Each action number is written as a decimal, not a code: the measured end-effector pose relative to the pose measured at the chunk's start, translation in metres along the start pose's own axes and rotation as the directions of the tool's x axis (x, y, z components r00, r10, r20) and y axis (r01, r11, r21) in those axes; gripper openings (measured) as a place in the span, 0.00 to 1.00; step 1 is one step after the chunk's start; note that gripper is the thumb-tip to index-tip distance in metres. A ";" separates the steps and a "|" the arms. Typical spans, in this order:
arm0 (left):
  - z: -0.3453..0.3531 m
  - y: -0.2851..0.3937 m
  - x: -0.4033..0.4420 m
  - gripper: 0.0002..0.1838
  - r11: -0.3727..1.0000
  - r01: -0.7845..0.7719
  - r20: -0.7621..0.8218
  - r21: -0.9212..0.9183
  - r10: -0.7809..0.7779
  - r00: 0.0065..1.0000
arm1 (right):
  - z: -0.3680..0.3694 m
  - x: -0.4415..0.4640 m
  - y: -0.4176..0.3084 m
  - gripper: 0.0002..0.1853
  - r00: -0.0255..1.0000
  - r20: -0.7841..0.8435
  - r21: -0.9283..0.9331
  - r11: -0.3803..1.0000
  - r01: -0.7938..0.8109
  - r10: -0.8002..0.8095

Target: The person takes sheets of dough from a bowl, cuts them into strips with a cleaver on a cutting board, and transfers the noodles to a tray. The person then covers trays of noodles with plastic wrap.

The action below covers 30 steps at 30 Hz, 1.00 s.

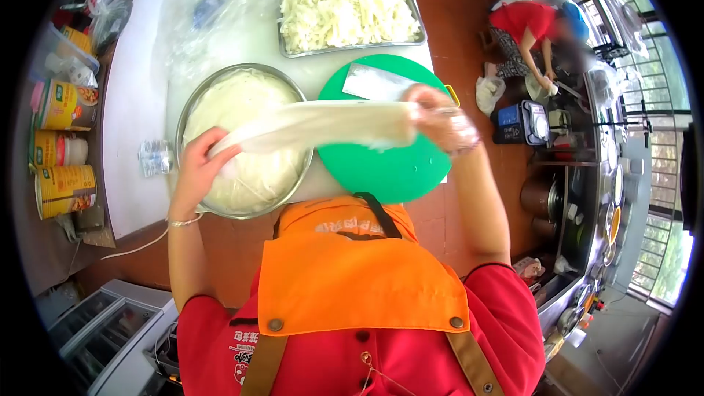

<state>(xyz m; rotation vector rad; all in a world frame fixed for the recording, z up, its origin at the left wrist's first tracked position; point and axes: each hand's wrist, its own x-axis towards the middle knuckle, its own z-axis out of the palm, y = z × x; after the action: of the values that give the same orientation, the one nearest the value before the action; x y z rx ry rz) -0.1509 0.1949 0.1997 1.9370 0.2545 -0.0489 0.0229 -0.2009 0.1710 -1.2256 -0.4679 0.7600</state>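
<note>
A long whitish strip (323, 123) is stretched between my two hands, smeared by motion; I cannot tell whether it is dough or plastic film. My left hand (202, 165) pinches its narrow end over a round metal basin (183, 121) filled with pale dough (235, 99). At the wider end my right hand (440, 121) is closed on the strip, blurred, with clear plastic around the wrist. Below it lies a round green cutting board (396, 176). A broad cleaver blade (370, 82) rests on the board, its handle hidden near my right hand.
Behind the board stands a metal tray (352, 50) heaped with pale cut strips (348, 11). Clear plastic sheeting (213, 22) covers part of the white table. Yellow cans (66, 191) line the left side. Another person in red (524, 22) works at the right, near a scale (535, 121).
</note>
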 end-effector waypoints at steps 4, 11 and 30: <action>0.063 -0.011 0.043 0.06 0.982 -0.165 0.187 0.097 0.144 0.972 | -0.045 -0.058 -0.026 0.05 0.989 -0.137 -0.018 0.998 0.054 -0.056; 0.160 -0.065 0.068 0.09 0.925 -0.344 0.519 0.162 0.216 0.827 | -0.127 -0.142 0.066 0.06 0.897 -0.363 -0.140 0.937 -0.319 0.251; 0.158 -0.101 0.142 0.10 0.697 -0.419 0.408 0.581 0.195 0.892 | -0.117 -0.015 0.080 0.14 0.829 -0.557 -0.824 -0.098 -0.559 -0.052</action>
<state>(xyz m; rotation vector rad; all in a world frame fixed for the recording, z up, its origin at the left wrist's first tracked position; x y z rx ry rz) -0.0189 0.1061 0.0268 2.6162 -0.3770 -0.2548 0.0726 -0.2776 0.0620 -3.0225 -0.3519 0.2866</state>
